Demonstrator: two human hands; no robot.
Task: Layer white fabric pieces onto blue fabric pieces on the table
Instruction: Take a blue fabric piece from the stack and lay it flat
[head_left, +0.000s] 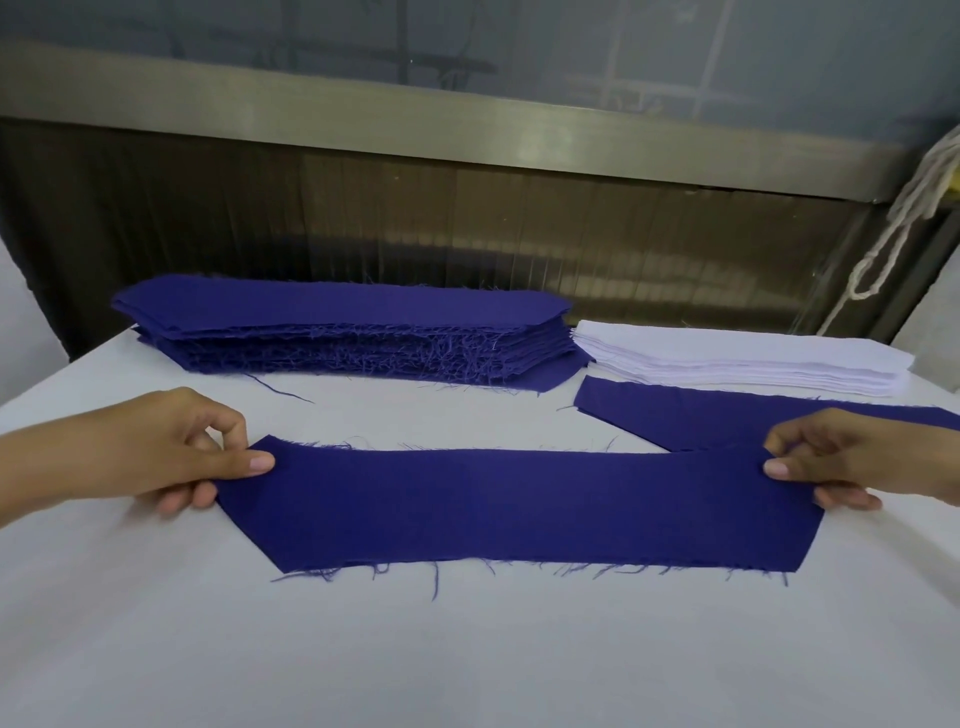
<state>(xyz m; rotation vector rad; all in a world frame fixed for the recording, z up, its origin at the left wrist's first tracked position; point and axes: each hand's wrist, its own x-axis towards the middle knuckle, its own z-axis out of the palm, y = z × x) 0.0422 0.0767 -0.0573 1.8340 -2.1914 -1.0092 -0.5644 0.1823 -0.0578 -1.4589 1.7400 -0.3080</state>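
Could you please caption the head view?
Left hand and right hand pinch a blue piece by its ends, near the blue stack and white stack.

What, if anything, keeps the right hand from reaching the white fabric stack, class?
Probably nothing: the white fabric stack lies beyond the right hand, with only a flat blue piece between. The hand pinches the front blue piece, so it must release first.

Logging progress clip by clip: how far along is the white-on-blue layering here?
Done: one loose blue piece lies spread before the white stack, no white on it. In hand: the left hand and right hand pinch the ends of a second blue piece, lying on the table. Left: every white layer, and the tall blue stack.
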